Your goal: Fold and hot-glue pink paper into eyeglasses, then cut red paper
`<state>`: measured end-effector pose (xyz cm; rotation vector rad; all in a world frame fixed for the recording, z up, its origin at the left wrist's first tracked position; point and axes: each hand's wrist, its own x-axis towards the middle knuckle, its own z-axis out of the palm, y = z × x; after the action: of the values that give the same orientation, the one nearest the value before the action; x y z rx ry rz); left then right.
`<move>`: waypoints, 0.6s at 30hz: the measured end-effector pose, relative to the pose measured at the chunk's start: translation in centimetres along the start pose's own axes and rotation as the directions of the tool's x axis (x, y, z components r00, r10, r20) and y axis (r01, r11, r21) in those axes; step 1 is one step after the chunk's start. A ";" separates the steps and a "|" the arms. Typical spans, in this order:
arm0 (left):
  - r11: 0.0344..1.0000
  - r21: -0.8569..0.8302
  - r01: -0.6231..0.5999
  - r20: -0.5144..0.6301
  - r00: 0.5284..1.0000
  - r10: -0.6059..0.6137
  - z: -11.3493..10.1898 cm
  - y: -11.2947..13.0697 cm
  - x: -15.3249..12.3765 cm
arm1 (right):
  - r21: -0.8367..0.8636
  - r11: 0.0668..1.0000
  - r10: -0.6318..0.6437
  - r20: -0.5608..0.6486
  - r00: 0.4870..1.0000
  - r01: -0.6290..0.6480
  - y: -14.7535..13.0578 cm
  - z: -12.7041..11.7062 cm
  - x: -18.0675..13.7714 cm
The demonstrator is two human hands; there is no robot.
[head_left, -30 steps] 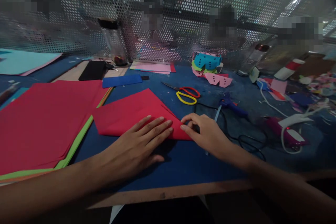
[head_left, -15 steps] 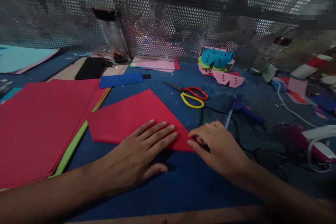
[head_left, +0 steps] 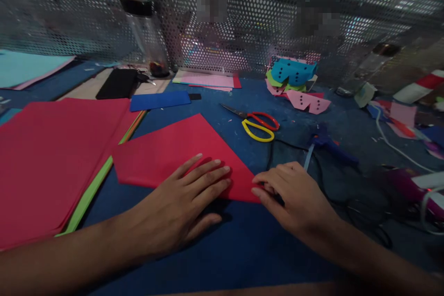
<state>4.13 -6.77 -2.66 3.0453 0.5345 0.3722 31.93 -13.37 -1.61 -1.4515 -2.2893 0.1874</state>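
Pressing flat on the red sheet (head_left: pixel 173 152), the left hand (head_left: pixel 183 203) lies open, fingers spread wide over the sheet's near edge, probably to pin it so it can't slide. The sheet lies mid-worktop (head_left: pixel 243 245), looks folded, near-right corner pointed. The right hand (head_left: pixel 294 194) has its fingers curled narrow, tips touching that corner; cannot tell if it pinches the corner or just presses on it. Left of the sheet is a red paper stack (head_left: pixel 52 162) with a green sheet (head_left: pixel 90 192) poking out beneath, near enough to reach. Behind the sheet lie scissors (head_left: pixel 259 125), shut, and a blue glue gun (head_left: pixel 326 141) whose cord runs past the right hand. Further back are a blue strip (head_left: pixel 159 100), a black case (head_left: pixel 118 84), pink sheets (head_left: pixel 208 81) and punched cut-outs (head_left: pixel 294 81), pushed up against the mesh screen (head_left: pixel 243 18), likely to keep the middle free.
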 end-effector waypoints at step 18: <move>1.000 0.014 0.026 0.000 1.000 -0.026 -0.2 0.0 0.1 | -0.055 0.998 0.020 0.011 1.000 -0.020 0.1 -0.4 0.3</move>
<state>4.23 -6.75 -2.48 3.0485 0.5780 0.3695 32.12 -13.10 -1.20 -1.5047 -2.3065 0.1407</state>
